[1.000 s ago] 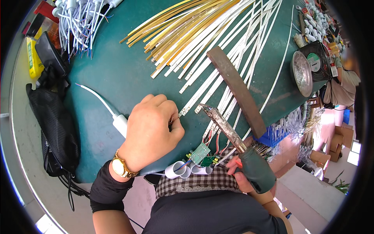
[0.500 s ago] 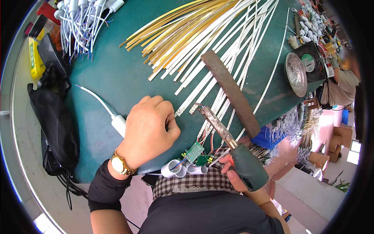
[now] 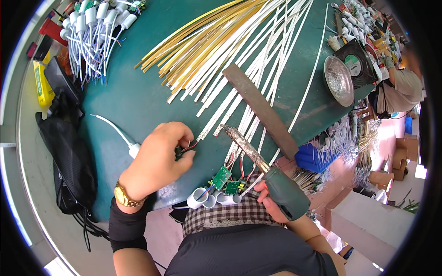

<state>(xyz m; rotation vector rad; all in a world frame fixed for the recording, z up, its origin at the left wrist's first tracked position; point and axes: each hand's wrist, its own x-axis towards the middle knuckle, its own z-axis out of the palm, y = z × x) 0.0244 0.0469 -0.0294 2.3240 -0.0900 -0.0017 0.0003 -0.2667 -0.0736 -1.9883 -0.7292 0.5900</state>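
Note:
Between the fingertips of my left hand (image 3: 154, 154) is a small green circuit board (image 3: 178, 150), mostly covered by the hand. A red and a dark wire (image 3: 190, 146) run from it to the end of a white LED strip (image 3: 212, 122). My right hand (image 3: 270, 205) grips the green handle of a soldering iron (image 3: 286, 193), its tip close to the strip ends. Beside my left hand lies a white cylindrical housing with a cable (image 3: 134, 150). Near my lap, wired green boards (image 3: 221, 177) sit beside white tubes (image 3: 197, 198) at the table's front edge.
A brown bar (image 3: 261, 110) lies across the fanned white and yellow strips (image 3: 198, 50). White cabled housings (image 3: 90, 18) are heaped at far left, above a black bag (image 3: 69, 161). At right are a metal dish (image 3: 339, 82), a black fan (image 3: 357, 64) and a seated person (image 3: 399, 87).
My left hand has shifted left, bringing the board and its wires into sight. The soldering iron has moved slightly left. The whole view has shifted a little.

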